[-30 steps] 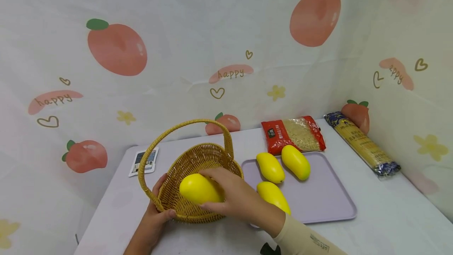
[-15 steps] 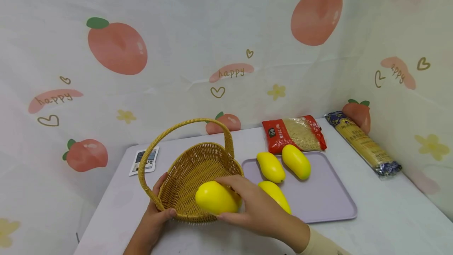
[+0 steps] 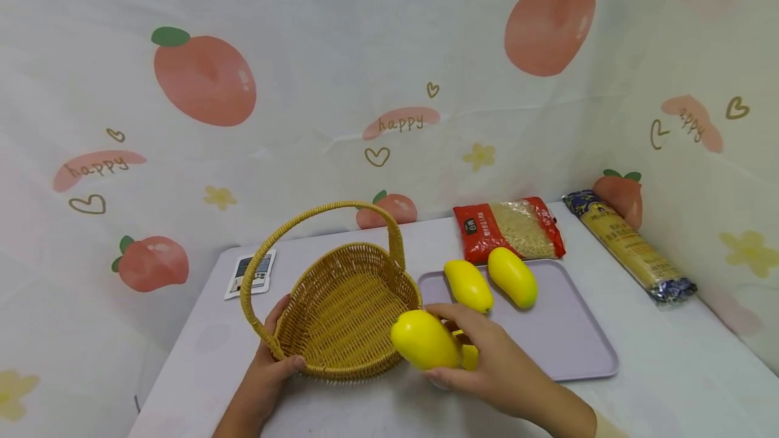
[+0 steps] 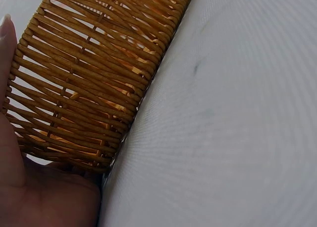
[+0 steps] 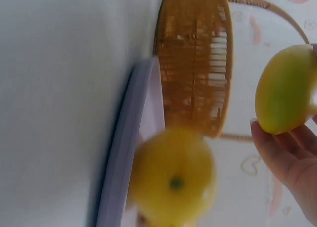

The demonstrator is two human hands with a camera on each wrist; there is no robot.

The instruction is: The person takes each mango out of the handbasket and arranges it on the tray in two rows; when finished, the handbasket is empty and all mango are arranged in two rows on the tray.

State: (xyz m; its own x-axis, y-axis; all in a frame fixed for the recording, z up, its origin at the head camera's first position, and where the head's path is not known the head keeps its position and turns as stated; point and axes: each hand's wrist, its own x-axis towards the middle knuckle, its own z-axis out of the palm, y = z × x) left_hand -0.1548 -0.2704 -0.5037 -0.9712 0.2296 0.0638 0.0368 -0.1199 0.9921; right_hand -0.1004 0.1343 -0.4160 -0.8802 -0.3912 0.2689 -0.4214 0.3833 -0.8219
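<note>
In the head view a round wicker basket [image 3: 349, 320] with a tall hoop handle stands on the table, its woven bottom showing. My left hand [image 3: 266, 374] grips its left side, thumb over the front rim; the left wrist view shows that hand against the wicker wall [image 4: 89, 78]. My right hand [image 3: 496, 360] holds a yellow mango [image 3: 426, 340] just right of the basket rim, raised off the table. Greenish skin shows on this mango [image 5: 285, 91] in the right wrist view. Beneath that hand another mango [image 3: 469, 357] is mostly hidden.
A pale purple tray [image 3: 578, 340] bears two more mangoes, one left [image 3: 468, 286] and one right [image 3: 513, 277]. Behind it lies a red bag of grain [image 3: 511, 228]. A long pack of noodles [image 3: 629, 245] lies far right, a small white packet [image 3: 252, 274] back left.
My right hand has carried the mango from inside the basket rightward, past the rim to the tray's left side. My left hand and the basket have stayed in place.
</note>
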